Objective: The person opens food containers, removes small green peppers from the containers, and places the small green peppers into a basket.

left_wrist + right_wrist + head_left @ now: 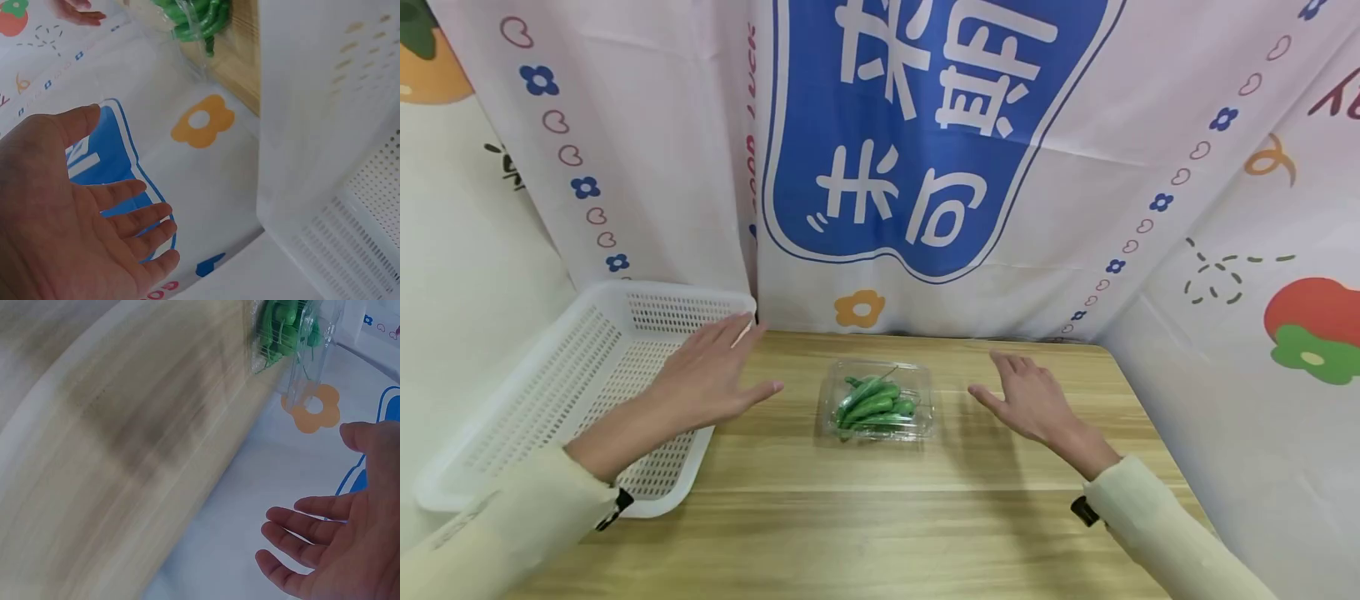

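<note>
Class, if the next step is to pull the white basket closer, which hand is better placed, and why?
Probably the left hand: open and empty, it overlaps the white basket in the head view. The right hand, also empty, is beyond the clear box, farther from the basket.

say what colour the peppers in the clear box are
The peppers are green, clearest in the head view.

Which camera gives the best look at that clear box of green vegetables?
The head view: it shows the whole clear box, unobstructed, with the green vegetables inside. Both wrist views show only part of it, cut off at the top edge.
</note>
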Demonstrator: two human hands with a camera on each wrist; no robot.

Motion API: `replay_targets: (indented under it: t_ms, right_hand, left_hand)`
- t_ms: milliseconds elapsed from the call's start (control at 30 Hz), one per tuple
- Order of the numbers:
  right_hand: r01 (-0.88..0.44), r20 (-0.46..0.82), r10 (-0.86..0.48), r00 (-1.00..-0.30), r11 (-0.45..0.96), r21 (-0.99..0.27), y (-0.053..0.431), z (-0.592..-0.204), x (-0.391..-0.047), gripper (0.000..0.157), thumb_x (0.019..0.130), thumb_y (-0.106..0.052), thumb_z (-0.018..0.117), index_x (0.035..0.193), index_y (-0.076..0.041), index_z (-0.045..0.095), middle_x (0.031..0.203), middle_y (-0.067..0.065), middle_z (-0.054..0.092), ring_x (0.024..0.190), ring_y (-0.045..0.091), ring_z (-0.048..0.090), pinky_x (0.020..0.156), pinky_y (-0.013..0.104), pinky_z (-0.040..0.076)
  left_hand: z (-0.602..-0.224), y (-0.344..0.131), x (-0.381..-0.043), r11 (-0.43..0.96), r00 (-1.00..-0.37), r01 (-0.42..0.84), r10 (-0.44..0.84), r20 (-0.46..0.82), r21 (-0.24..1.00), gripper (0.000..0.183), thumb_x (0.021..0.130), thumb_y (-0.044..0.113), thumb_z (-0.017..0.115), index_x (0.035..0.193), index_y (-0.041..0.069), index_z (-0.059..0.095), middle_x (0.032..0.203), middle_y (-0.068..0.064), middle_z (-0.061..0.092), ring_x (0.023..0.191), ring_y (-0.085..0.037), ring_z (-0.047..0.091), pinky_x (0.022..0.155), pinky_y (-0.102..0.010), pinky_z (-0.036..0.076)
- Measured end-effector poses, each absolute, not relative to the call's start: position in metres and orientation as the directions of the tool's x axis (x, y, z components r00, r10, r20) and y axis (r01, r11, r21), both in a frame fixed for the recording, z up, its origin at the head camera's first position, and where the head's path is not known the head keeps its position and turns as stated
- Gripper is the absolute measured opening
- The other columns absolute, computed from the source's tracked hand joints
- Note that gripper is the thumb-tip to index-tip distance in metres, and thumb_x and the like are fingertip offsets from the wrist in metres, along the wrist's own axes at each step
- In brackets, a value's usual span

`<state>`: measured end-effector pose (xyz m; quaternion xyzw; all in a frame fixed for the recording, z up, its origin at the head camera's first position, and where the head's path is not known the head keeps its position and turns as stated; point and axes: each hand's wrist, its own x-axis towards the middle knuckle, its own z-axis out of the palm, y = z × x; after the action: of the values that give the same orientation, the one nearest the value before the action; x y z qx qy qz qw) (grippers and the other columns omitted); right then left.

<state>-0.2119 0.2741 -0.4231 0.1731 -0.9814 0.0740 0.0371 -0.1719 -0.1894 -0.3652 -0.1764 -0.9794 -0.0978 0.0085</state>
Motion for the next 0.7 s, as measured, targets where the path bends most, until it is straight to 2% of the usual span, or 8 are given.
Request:
replay_targets:
  t_ms: [267, 467, 700]
  right_hand:
    - [-0.301, 0.067, -0.294, -0.954, 0.912, -0.279, 0.269, -0.442, -0.205, 0.061, 0.108, -0.043, 0.059, 0.142, 0.007, 0.059, 0.135, 0.028, 0.065, 0.121, 0.046, 0.065, 0.099, 0.062, 0.053]
    - [-0.264, 0.041, -0.269, -0.962, 0.888, -0.376, 0.265, -0.458, -0.201, 0.049, 0.107, -0.034, 0.062, 0.135, 0.007, 0.064, 0.123, 0.023, 0.072, 0.11, 0.038, 0.07, 0.092, 0.056, 0.057]
    - [-0.232, 0.012, -0.259, -0.966, 0.844, -0.483, 0.257, -0.469, -0.198, 0.04, 0.107, -0.028, 0.063, 0.127, 0.007, 0.069, 0.111, 0.015, 0.076, 0.099, 0.029, 0.072, 0.088, 0.05, 0.059]
  left_hand:
    - [-0.361, -0.156, -0.17, 0.87, -0.898, 0.439, 0.411, 0.158, 0.226, 0.062, 0.099, 0.041, 0.071, 0.142, -0.002, 0.061, 0.147, -0.026, 0.059, 0.139, -0.047, 0.051, 0.116, -0.064, 0.039]
    - [-0.361, -0.13, -0.168, 0.858, -0.881, 0.47, 0.44, 0.177, 0.207, 0.053, 0.098, 0.036, 0.075, 0.135, -0.002, 0.066, 0.139, -0.023, 0.065, 0.131, -0.042, 0.061, 0.111, -0.056, 0.048]
    - [-0.365, -0.104, -0.163, 0.829, -0.852, 0.521, 0.49, 0.186, 0.202, 0.047, 0.097, 0.037, 0.078, 0.13, 0.004, 0.07, 0.132, -0.017, 0.071, 0.122, -0.035, 0.068, 0.101, -0.05, 0.057]
